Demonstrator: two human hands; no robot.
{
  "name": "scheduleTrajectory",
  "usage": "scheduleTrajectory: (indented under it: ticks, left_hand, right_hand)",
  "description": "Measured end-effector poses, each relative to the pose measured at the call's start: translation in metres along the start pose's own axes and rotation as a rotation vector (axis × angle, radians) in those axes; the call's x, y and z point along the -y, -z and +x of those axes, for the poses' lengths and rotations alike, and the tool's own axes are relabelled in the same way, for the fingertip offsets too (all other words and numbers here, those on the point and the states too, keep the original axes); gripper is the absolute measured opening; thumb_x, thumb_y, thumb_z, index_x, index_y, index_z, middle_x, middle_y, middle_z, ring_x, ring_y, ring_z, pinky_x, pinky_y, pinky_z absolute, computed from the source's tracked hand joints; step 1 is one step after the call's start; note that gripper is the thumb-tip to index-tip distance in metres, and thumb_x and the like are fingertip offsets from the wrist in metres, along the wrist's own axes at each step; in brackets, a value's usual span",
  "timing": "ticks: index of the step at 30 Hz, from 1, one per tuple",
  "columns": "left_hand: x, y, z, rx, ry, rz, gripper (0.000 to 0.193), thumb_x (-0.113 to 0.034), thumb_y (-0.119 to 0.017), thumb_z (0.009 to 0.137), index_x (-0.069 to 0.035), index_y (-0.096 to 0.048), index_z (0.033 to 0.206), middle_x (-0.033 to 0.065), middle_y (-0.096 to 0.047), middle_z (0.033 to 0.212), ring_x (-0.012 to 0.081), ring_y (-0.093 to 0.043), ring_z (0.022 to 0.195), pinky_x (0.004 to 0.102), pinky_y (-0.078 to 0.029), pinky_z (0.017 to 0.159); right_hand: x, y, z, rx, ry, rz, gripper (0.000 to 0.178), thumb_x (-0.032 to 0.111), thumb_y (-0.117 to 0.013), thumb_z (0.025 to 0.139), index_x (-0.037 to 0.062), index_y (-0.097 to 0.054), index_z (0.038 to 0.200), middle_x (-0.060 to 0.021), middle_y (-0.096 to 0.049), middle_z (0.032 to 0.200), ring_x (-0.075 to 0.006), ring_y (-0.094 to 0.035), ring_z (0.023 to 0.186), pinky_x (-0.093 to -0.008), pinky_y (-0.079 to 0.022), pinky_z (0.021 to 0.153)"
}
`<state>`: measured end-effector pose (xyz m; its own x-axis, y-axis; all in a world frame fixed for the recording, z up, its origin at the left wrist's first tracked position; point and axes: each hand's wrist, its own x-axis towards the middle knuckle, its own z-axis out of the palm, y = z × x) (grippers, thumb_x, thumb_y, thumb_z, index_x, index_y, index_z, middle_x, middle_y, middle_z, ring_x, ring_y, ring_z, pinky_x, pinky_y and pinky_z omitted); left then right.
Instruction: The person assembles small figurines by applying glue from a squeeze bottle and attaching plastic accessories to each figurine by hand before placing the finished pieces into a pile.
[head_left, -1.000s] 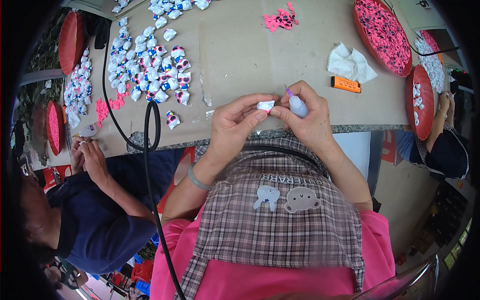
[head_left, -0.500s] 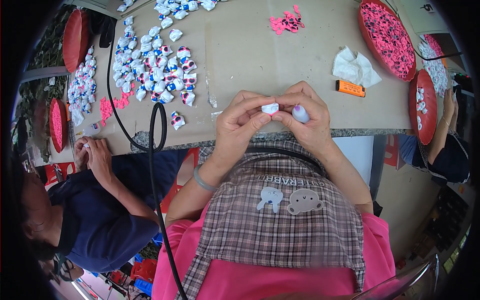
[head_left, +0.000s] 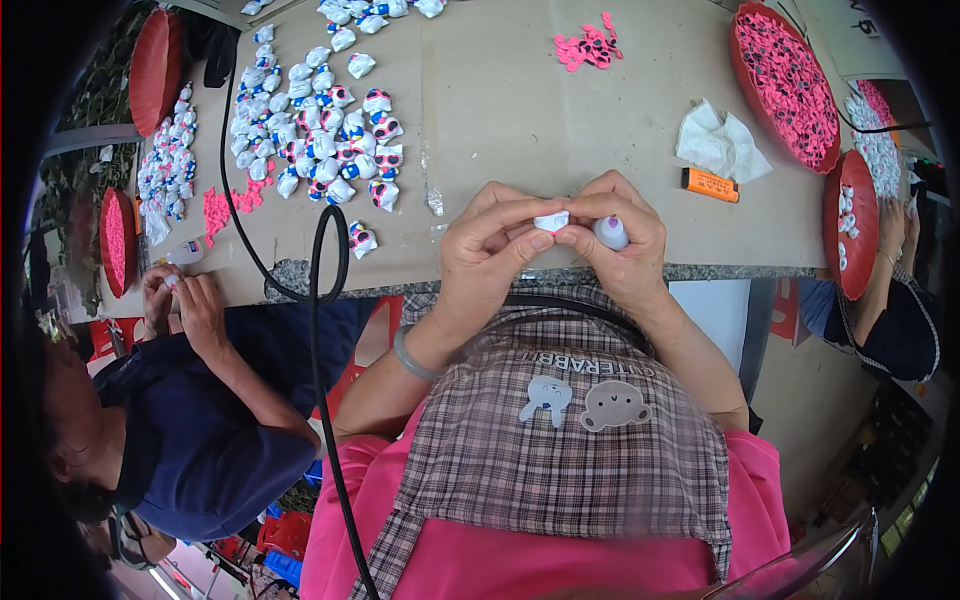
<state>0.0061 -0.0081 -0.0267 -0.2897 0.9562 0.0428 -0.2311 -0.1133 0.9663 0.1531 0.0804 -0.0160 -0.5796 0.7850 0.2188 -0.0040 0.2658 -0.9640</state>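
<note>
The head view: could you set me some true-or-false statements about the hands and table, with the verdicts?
1. The left hand and right hand both have fingertips on the small white piece. True.
2. The bottle is in the left hand. False: the small bottle is in the right hand.
3. An orange block lies near a crumpled white tissue. True.
4. The upper-right tray holds only blue pieces. False: that red tray is filled with pink pieces.
5. A grey bangle is worn on the left wrist. True.
6. The looped cable is to the right of the person's hands. False: the black cable is to their left.
</note>
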Motion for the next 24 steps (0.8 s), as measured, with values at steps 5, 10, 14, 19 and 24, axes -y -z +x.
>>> scheduleTrajectory:
  ticks: [5,10,14,19,24]
  left_hand:
    - [-0.004,-0.002,0.001,0.021,0.016,0.001,0.024,0.003,-0.065,0.083,-0.003,-0.068,0.106,0.0008,-0.054,0.094,0.0031,-0.049,0.074,0.0146,-0.038,0.059]
    - [0.0,0.0,0.001,0.094,0.079,-0.249,0.026,0.005,-0.062,0.084,0.0,-0.066,0.109,0.0024,-0.052,0.095,0.0081,-0.057,0.085,0.0197,-0.048,0.073]
    - [-0.004,0.004,0.001,0.102,0.139,-0.395,0.027,0.006,-0.06,0.085,0.002,-0.064,0.111,0.0034,-0.052,0.099,0.0145,-0.06,0.098,0.0251,-0.051,0.087]
    - [-0.029,0.013,0.012,0.048,0.053,-0.175,0.024,0.005,-0.062,0.084,0.001,-0.065,0.108,0.0051,-0.054,0.101,0.0145,-0.059,0.093,0.0257,-0.048,0.087]
    - [-0.083,0.068,0.036,-0.321,-0.34,0.952,0.026,-0.001,-0.068,0.077,-0.005,-0.069,0.103,0.0083,-0.058,0.103,0.0207,-0.058,0.091,0.0324,-0.047,0.082]
  right_hand:
    - [0.002,0.003,-0.002,0.0,-0.075,0.029,0.022,-0.001,-0.075,0.071,0.0024,-0.069,0.092,-0.0039,-0.056,0.083,-0.0112,-0.052,0.073,-0.0233,-0.043,0.064]
    - [0.002,0.009,0.004,0.099,-0.137,0.23,0.02,-0.001,-0.076,0.071,0.0027,-0.069,0.089,-0.0014,-0.055,0.083,-0.0093,-0.05,0.073,-0.0229,-0.041,0.065]
    - [0.004,0.005,0.008,0.124,-0.177,0.28,0.019,0.0,-0.076,0.072,0.003,-0.068,0.089,-0.001,-0.055,0.083,-0.009,-0.05,0.073,-0.0229,-0.041,0.065]
    - [0.014,0.003,0.017,0.136,-0.298,0.353,0.019,0.002,-0.072,0.077,0.0024,-0.067,0.096,0.0003,-0.054,0.081,-0.0074,-0.048,0.068,-0.0213,-0.041,0.061]
    - [0.019,0.02,0.016,0.063,-0.325,0.268,0.02,0.008,-0.067,0.084,0.0015,-0.066,0.103,0.0017,-0.054,0.078,-0.0044,-0.048,0.061,-0.0184,-0.039,0.053]
